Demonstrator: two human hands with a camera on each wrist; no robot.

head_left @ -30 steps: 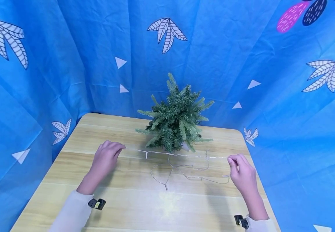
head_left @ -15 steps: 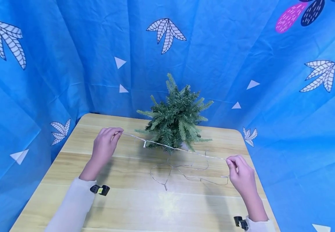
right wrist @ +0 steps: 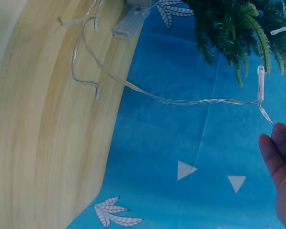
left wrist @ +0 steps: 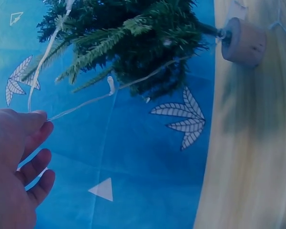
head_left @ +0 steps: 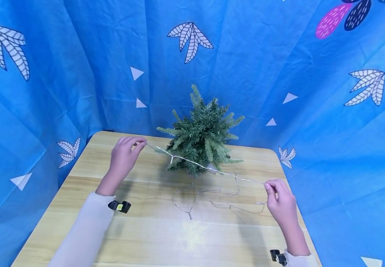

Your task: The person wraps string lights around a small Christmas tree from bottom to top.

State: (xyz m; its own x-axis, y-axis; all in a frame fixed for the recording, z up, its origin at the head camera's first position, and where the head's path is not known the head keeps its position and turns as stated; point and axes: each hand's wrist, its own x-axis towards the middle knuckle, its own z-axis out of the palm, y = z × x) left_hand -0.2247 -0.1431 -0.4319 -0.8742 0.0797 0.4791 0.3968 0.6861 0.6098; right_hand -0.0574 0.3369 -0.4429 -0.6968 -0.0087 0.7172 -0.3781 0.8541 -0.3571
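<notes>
left hand raised, pinching light string | right hand low, pinching its other end | small tree behind taut string | table

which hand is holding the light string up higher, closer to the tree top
The left hand: it pinches the light string level with the little tree, while the right hand holds its end low near the table.

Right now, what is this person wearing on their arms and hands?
Both hands, the left hand and right hand, are bare. Pale cream long sleeves cover the arms, and a small black clip-like wrist device with a yellow mark sits at each cuff.
</notes>
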